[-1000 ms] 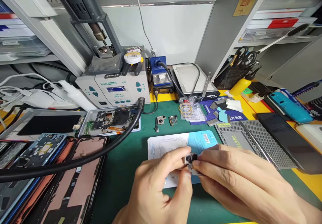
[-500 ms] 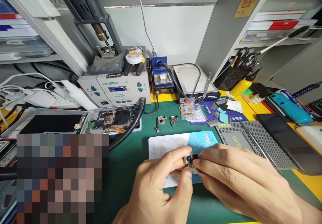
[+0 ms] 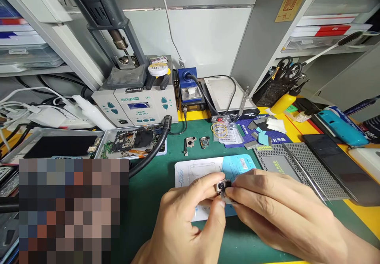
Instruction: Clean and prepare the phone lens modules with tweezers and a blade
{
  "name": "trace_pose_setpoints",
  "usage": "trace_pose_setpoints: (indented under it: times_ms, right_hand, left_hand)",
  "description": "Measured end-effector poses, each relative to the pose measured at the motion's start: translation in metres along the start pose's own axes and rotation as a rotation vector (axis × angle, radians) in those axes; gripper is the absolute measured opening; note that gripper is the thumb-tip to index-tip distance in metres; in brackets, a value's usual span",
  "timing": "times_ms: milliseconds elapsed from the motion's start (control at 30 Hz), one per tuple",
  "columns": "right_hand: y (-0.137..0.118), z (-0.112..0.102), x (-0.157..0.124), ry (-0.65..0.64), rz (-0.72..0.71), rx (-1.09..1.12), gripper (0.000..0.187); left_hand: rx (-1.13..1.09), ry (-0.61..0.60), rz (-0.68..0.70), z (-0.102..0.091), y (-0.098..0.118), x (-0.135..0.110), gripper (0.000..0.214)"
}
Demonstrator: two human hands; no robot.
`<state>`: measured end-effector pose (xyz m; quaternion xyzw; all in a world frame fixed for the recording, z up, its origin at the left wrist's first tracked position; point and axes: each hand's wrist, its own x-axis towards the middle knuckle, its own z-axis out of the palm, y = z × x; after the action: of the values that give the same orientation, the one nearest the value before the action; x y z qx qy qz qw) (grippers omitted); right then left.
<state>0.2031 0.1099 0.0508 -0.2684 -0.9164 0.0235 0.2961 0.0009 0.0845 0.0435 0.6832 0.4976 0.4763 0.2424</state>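
A small camera module with a dark lens and metal frame is held up between my two hands. My left hand pinches its left side between thumb and index finger. From the right, the fingertips of my right hand grip its other side and hide part of it. Beneath the hands lies a white and blue package on the green mat. Beyond it rest two more small parts, a camera module with a flex tail and a similar metal-framed piece.
A hot air station stands at the back left, its black hose curving over a tray of circuit boards. A heating plate is at the back. Tweezers lie on a perforated metal plate, beside a dark phone.
The camera module and both hands have shifted very slightly left in view. The grip looks the same.
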Motion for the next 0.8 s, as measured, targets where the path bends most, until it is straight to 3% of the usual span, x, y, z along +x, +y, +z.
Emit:
trace_pose_setpoints:
  times_ms: [367,667,800]
  right_hand:
    - [-0.007,-0.003,0.012,0.146,0.016,-0.043,0.015]
    - [-0.010,-0.012,0.019,0.167,0.056,0.029,0.017]
    - [-0.011,-0.010,0.017,0.176,0.056,0.015,0.010]
  left_hand:
    - [-0.108,0.129,0.017,0.012,-0.006,-0.010,0.042]
    - [-0.163,0.087,0.022,0.010,-0.008,-0.008,0.042]
    - [-0.156,0.098,0.009,0.012,-0.009,-0.009,0.041]
